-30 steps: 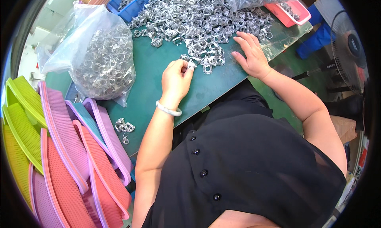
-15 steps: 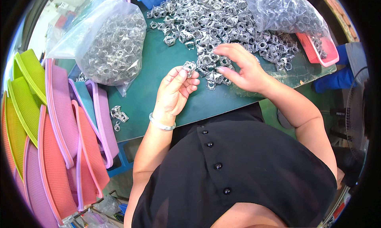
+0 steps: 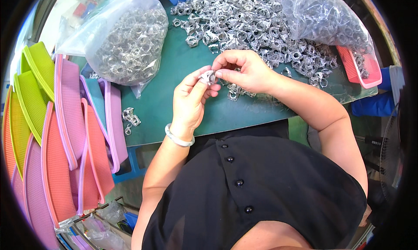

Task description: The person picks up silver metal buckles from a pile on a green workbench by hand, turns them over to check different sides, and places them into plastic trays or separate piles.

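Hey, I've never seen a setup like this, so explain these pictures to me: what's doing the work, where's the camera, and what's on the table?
There's no machine here: a person works with two bare hands. Every picture comes from one wide fisheye camera on that person's head, looking down, so straight edges bend near the rim.

The left hand holds a small metal part. The right hand has its fingertips at the part's edge; whether they grip it, I can't tell.

On the green table is a big heap of similar parts. A clear bag of them sits to the left, and another bag lies to the right, by a pink tub. Coloured baskets are stacked at far left.
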Demonstrator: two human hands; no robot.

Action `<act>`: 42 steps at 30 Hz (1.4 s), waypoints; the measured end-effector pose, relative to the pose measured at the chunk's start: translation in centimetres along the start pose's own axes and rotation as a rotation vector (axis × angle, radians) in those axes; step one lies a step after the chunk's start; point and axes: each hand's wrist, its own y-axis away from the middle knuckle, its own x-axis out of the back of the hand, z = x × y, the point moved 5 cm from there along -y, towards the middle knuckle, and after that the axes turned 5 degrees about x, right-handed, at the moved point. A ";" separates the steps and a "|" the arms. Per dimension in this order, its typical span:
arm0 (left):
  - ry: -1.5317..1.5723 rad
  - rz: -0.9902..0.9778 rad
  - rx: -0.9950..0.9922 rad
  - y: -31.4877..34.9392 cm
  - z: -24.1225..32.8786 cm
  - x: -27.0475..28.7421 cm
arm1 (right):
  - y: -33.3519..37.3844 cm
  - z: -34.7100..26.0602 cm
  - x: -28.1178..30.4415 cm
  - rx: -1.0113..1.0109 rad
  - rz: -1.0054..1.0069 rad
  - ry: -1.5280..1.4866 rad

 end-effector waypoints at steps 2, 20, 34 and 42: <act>0.098 -0.042 0.027 0.3 -0.2 -0.4 | 0.3 0.1 -0.1 0.097 0.035 0.098; 0.328 -0.206 -0.014 -0.2 -1.7 0.0 | 1.0 -0.7 -0.4 0.366 0.064 0.399; 0.328 -0.206 -0.007 -0.8 -2.6 0.7 | 0.9 -0.5 0.0 0.384 0.006 0.428; 0.241 -0.156 -0.077 -0.4 -1.6 0.3 | 0.9 -0.4 0.0 0.360 0.017 0.461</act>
